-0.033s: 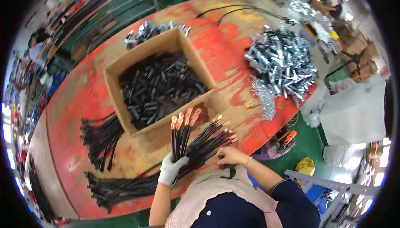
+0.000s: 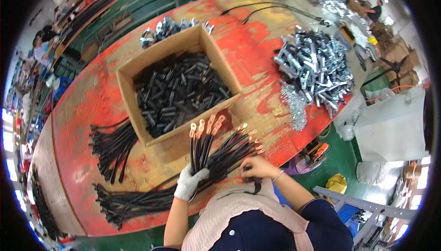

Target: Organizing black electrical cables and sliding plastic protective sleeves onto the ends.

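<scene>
At the near edge of the table (image 2: pixel 250 44), the gloved left hand (image 2: pixel 188 183) clasped copper-ended black cables (image 2: pixel 200 149), apparently mid-gathering, while the right hand (image 2: pixel 258 167) curled its fingers, grasp unclear, the next move seemingly needing a steady left grip.

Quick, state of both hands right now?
Left: white-gloved hand closed, holding thin black cables tipped with flat copper ring lugs.
Right: bare hand curled; whether it holds anything cannot be told.
</scene>
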### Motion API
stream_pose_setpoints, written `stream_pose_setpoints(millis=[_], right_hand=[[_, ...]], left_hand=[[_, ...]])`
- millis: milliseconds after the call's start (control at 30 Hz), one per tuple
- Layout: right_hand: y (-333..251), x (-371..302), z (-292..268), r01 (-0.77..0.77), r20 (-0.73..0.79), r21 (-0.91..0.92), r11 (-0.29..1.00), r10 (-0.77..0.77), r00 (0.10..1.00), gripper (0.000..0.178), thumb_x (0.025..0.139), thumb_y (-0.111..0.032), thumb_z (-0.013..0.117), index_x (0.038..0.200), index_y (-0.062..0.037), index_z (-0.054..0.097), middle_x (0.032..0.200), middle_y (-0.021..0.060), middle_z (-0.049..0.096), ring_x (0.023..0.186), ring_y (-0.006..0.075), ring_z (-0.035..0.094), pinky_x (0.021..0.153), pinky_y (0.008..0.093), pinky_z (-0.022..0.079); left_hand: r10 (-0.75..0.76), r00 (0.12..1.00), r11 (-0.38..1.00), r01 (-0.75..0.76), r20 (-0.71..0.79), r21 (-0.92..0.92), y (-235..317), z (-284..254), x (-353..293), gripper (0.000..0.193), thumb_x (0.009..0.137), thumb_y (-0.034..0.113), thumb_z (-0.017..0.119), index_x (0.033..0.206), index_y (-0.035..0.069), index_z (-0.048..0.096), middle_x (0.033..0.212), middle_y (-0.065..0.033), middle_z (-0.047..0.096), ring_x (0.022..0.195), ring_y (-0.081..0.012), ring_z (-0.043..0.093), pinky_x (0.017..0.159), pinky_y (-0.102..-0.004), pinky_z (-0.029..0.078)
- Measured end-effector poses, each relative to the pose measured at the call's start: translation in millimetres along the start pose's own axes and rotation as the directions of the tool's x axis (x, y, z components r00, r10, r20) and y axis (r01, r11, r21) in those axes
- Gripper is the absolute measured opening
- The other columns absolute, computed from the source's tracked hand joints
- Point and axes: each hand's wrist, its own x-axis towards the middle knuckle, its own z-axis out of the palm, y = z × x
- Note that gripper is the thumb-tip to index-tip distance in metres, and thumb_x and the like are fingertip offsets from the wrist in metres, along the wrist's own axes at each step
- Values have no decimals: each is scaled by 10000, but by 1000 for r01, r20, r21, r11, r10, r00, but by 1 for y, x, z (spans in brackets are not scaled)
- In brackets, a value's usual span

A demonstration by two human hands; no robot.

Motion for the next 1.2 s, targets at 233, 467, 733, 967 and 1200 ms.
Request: stream_pose_setpoints(millis=[233, 467, 733, 967, 1200], right_hand=[[-104, 4, -59, 363, -525, 739, 568, 147, 838, 291, 869, -81, 671, 1137, -11, 581, 957, 50, 630, 835, 123, 610, 748, 264, 499], [-97, 48, -64, 502, -535, 845, 187, 350, 769, 188, 886, -140, 681, 1030, -63, 586, 853, 50, 643, 656, 108, 605, 537, 227, 486], [-95, 40, -64, 413, -447, 895, 171, 317, 837, 193, 862, -105, 695, 1021, -61, 595, 845, 40, 639, 653, 104, 597, 544, 225, 491], [-110, 24, -55, 266, -475, 639, 722, 97, 875, 247, 768, -69, 775, 983, -42, 656, 846, -7, 620, 808, 67, 568, 733, 217, 466], [-63, 34, 34, -96, 64, -80, 992, 101, 993, 472, 734, -405, 762, 1031, -60, 641, 940, 146, 679, 901, 297, 655, 789, 391, 504]], left_hand=[[-2, 998, 971, 18, 65, -239, 0, 5, -7, 264, 793, 58, 703, 1019, 1, 579, 828, -92, 651, 720, -173, 628, 689, -304, 515], [-44, 996, 962, 63, 77, -264, 8, 2, -15, 255, 733, 18, 760, 930, 17, 599, 797, -43, 621, 683, -141, 595, 632, -281, 490], [-49, 995, 974, 66, 82, -217, 6, 6, -17, 261, 734, 30, 749, 955, -3, 614, 823, -69, 651, 742, -152, 622, 690, -288, 511], [-47, 994, 987, 61, 97, -148, -11, 6, -10, 282, 766, 82, 766, 1003, 18, 627, 878, -10, 645, 809, -106, 587, 766, -261, 492], [7, 998, 994, -13, -60, -104, -11, 11, 0, 279, 809, 35, 699, 1071, -7, 612, 939, -45, 665, 844, -118, 595, 782, -269, 488]])
